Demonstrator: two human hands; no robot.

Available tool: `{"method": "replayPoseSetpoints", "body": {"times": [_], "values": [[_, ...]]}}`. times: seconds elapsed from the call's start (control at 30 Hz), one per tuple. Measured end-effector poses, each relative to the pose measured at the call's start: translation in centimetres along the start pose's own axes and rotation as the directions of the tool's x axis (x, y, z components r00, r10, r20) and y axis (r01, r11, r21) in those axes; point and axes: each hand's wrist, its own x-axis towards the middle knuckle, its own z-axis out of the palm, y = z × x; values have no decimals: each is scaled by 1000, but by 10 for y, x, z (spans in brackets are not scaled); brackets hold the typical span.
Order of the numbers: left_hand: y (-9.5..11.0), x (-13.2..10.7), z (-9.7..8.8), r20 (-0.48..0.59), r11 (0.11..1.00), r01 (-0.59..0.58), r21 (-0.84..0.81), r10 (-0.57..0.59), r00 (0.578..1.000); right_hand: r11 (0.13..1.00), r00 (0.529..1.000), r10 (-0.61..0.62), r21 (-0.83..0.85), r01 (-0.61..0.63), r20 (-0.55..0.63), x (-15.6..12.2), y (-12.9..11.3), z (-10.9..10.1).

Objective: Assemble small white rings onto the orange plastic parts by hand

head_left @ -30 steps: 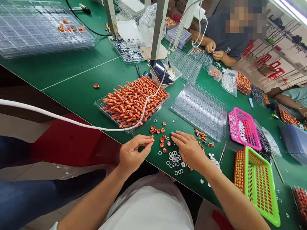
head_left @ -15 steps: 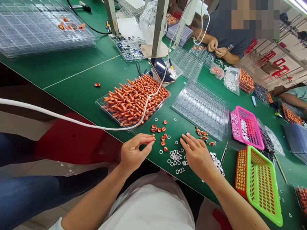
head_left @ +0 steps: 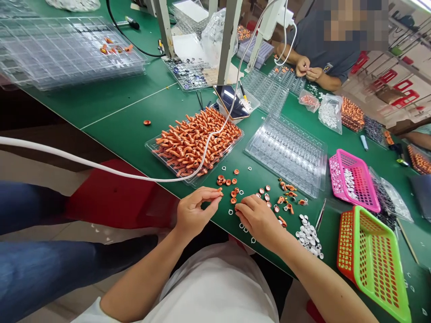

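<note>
My left hand is pinched on a small orange cap, mostly covered by the fingertips, just above the table edge. My right hand hangs low over the table, fingers bent and close together. Whatever its fingertips touch is hidden. Between the hands lie several loose orange caps and thin white rings. Other caps with white rims lie beyond my right hand, beside small orange earbud-like shells. A pile of white discs sits right of my right wrist.
A clear tray heaped with orange stemmed shells stands ahead, crossed by a white cable. Clear trays lie beyond. Tweezers, a pink basket and a green basket are at right. A co-worker's hands work across the table.
My right hand has moved left and toward me, from the rimmed caps to the loose caps and rings. My left hand keeps its pinch. The whole view has shifted slightly.
</note>
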Motion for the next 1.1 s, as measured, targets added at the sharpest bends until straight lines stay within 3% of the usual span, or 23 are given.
{"method": "replayPoseSetpoints", "body": {"times": [0.27,0.7,0.93,1.1], "values": [[0,0,0,-6,1000,20,-9,-20,1000,998,997,-4,-64,-1,-80,0,0,6],[0,0,0,-13,999,44,27,-44,999,988,998,-65,-140,68,24,5,0,-3],[0,0,1,-11,999,42,2,-42,999,997,996,-51,-51,54,71,7,5,-5],[1,1,1,-13,998,59,3,-59,998,964,990,-110,-232,128,88,9,-1,-2]]}}
